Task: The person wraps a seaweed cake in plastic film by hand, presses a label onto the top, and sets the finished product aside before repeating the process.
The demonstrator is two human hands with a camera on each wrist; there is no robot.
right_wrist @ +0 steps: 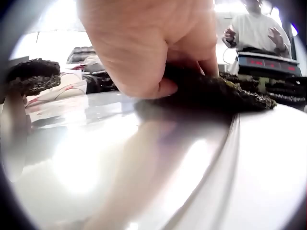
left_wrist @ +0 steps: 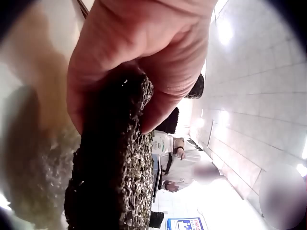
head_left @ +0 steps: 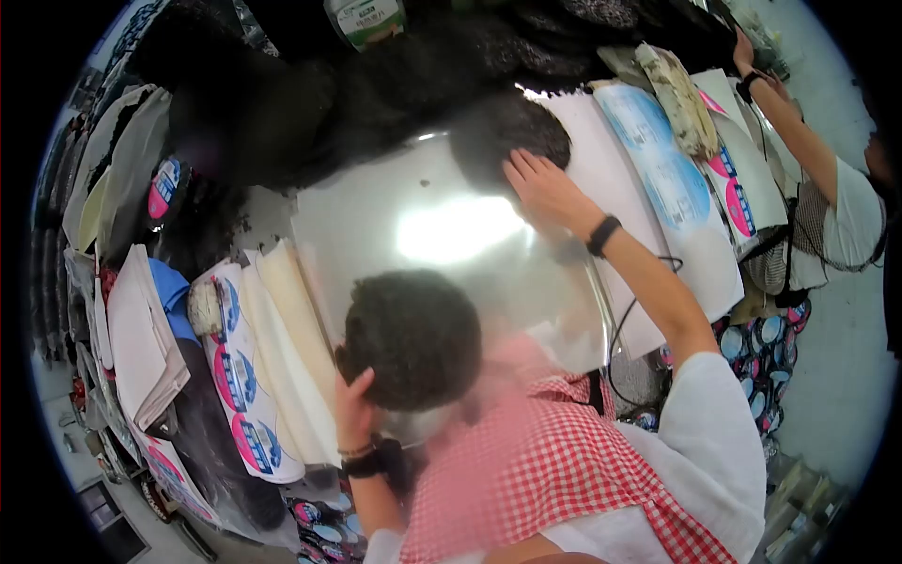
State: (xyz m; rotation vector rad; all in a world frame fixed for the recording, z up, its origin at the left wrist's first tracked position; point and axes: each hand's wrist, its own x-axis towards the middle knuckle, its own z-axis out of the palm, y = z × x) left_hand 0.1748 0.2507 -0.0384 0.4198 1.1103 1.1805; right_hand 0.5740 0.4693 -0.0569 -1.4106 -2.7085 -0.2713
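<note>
My left hand [head_left: 353,410] grips the edge of a thick round cake of dried seaweed [head_left: 413,340] over the near left part of a shiny metal tray [head_left: 357,211]. Seen from the left wrist, this dark, flaky cake [left_wrist: 110,177] stands edge-on between the thumb and fingers. At the tray's far right, my right hand [head_left: 550,193] reaches onto a second, thinner round of dried seaweed [head_left: 550,132]. In the right wrist view the thumb [right_wrist: 165,89] lies at the near edge of that round [right_wrist: 216,93], with the fingers over it; the palm side is hidden.
Dark seaweed heaps [head_left: 395,85] line the tray's far side. Folded white and blue printed bags [head_left: 658,155] lie to the right, with a black cable [head_left: 615,348] near the tray corner. More printed packaging [head_left: 235,376] lies left. Another person's arm [head_left: 799,132] reaches in at far right.
</note>
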